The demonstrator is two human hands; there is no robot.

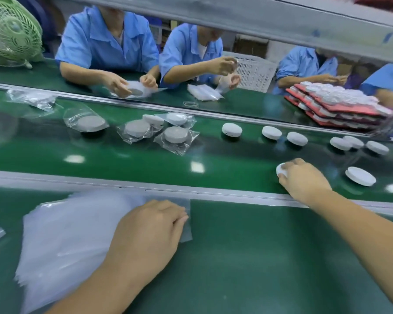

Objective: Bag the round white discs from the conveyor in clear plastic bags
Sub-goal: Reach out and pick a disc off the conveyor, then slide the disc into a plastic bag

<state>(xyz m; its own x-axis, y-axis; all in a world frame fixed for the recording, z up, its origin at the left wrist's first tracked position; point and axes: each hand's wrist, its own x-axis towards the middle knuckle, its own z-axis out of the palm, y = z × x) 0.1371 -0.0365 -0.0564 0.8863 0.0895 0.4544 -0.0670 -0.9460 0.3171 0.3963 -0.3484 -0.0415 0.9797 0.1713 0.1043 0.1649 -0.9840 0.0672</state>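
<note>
My right hand (304,180) reaches over the near rail onto the green conveyor (145,162) and grips a round white disc (281,169), mostly hidden under my fingers. My left hand (150,230) lies on a stack of clear plastic bags (73,234) on the near green bench, fingertips at the edge of the top bag. Several bare white discs lie on the belt, one at my right (360,176) and others farther back (232,128). Bagged discs (176,137) lie on the belt to the left.
Across the belt, people in blue shirts bag discs; a bag stack (204,92) lies before them. Red trays of discs (336,105) are piled far right, a white crate (252,71) behind. A green fan (11,35) stands far left. A grey beam crosses overhead.
</note>
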